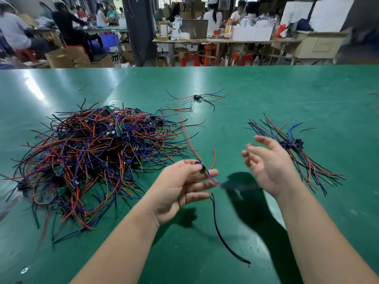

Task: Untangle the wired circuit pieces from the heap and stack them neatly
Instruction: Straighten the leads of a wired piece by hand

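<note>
A big tangled heap of small circuit pieces with red, blue and black wires lies on the left of the green table. My left hand pinches one wired circuit piece between thumb and forefinger above the table; its red, blue and black wires trail out, blurred. My right hand hovers just right of it, fingers relaxed and spread, holding nothing. A neat stack of sorted pieces lies beyond my right hand.
One loose wired piece lies alone further back in the middle. Beyond the table's far edge are other workbenches, cardboard boxes, red stools and seated people.
</note>
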